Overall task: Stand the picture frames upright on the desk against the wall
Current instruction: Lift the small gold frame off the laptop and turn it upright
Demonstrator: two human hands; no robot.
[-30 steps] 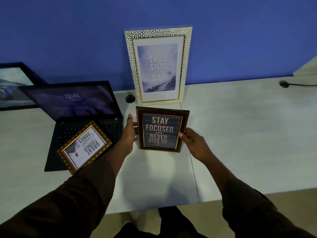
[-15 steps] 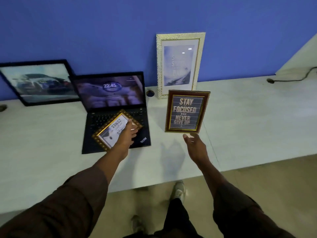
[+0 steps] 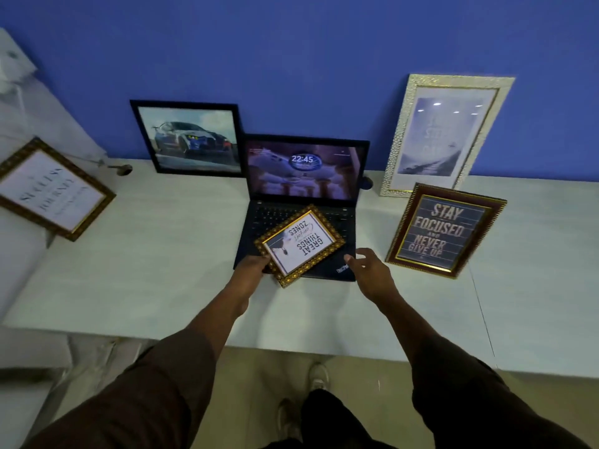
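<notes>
A small gold-beaded frame reading "GREAT THINGS" lies upside down on the open laptop's keyboard. My left hand grips its near-left corner. Open, with fingers spread, my right hand hovers just right of that frame without touching it. The dark red "STAY FOCUSED" frame stands upright on the desk by itself, in front of the tall white-and-gold frame that leans on the blue wall. A black-framed car picture also leans on the wall.
The open laptop sits mid-desk with its screen lit. A brown-and-gold frame rests tilted at the far left over the desk's left side. A cable end lies near the wall. My feet show below the desk's front edge.
Both hands have left the "STAY FOCUSED" frame, which now stands alone. My left hand reached to the gold-beaded frame on the laptop and gripped it; my right hand moved left toward it.
</notes>
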